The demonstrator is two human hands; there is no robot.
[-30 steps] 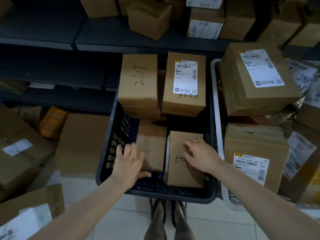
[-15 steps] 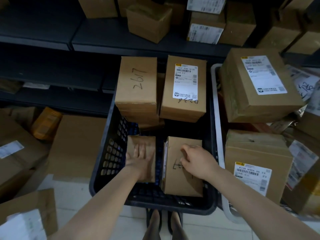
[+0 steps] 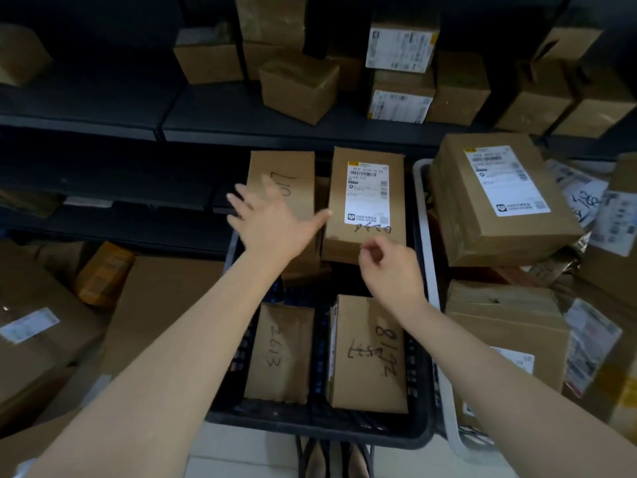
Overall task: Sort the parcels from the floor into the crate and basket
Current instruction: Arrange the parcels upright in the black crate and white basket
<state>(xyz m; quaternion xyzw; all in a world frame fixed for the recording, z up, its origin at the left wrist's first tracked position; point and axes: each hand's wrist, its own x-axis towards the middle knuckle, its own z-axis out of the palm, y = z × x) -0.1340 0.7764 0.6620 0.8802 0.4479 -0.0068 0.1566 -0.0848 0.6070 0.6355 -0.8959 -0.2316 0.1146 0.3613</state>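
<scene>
My left hand [image 3: 272, 222] spreads open, my right hand [image 3: 389, 267] curls empty, over stacked parcels [image 3: 365, 201] at frame centre in the black crate [image 3: 418, 431]; a careless nudge could topple them.

Dim overall, with soft light from the right. Deep shadow across the far shelves [image 3: 103, 108]. Motion blur on the left hand [image 3: 272, 219]. Wide-angle bending at the edges. Mild glare on the white label [image 3: 367, 192]; softer focus far off.

Head view, looking steeply down, close over crate [image 3: 422, 432]
</scene>
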